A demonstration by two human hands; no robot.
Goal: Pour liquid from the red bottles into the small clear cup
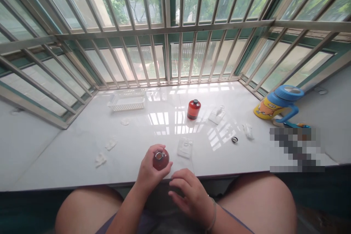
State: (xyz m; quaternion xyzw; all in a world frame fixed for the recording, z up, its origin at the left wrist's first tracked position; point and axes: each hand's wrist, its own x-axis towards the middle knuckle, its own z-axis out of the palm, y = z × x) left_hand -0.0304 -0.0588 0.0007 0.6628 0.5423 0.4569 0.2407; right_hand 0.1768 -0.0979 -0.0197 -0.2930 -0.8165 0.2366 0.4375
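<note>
My left hand (148, 171) is wrapped round a dark red glass bottle (162, 162) near the sill's front edge. The bottle's neck faces up with no cap on it, and its opening shows. Just to the right, my right hand (190, 192) hangs at the edge, its fingers loosely curled and thumb apart, with nothing seen in it. Beyond the hands lies a clear square plastic piece (185, 147). Farther back stands a second red bottle (194, 109) with a black top. A small black ring (234, 139) rests to the right.
A white perforated basket (127, 101) sits back left. Crumpled white scraps (101, 160) lie at left. Another clear plastic piece (216, 115) and a crumpled clear wrapper (248, 131) are at right, near a blue-and-yellow mug (276, 104). Metal bars (164, 58) line the window; a pixelated patch covers the right.
</note>
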